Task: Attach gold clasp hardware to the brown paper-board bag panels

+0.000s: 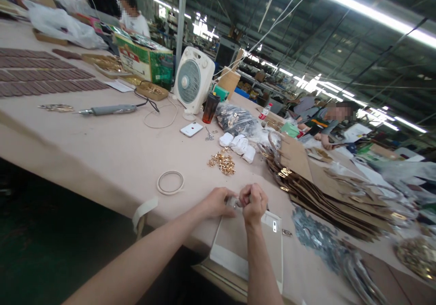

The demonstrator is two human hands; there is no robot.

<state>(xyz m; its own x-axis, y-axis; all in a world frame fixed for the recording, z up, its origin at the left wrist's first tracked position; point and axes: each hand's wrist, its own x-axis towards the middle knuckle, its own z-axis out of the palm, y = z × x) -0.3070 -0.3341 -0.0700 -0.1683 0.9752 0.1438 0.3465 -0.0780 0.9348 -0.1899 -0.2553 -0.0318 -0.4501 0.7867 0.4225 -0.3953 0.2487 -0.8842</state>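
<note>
A beige panel (235,241) with pale borders lies at the table's front edge, in front of me. At its upper left corner is my left hand (220,202), thumb and fingers around a small shiny fitting; motion blur smears the fingers, so their grip is unclear. Close beside it, my right hand (254,200) is closed in a fist over the panel's top edge, and what it holds is hidden. A silvery metal plate (274,226) with slots sits at the panel's upper right corner. Just right of the panel lies a small rectangular metal fitting (286,232).
Gold-coloured fittings (223,162) and a tape roll (170,182) lie beyond my hands. Stacked brown panels (327,191) and grey pieces (316,237) are at right. Farther back are a phone (191,129), fan (194,80), dark cup (210,108) and corded tool (109,110). People work nearby.
</note>
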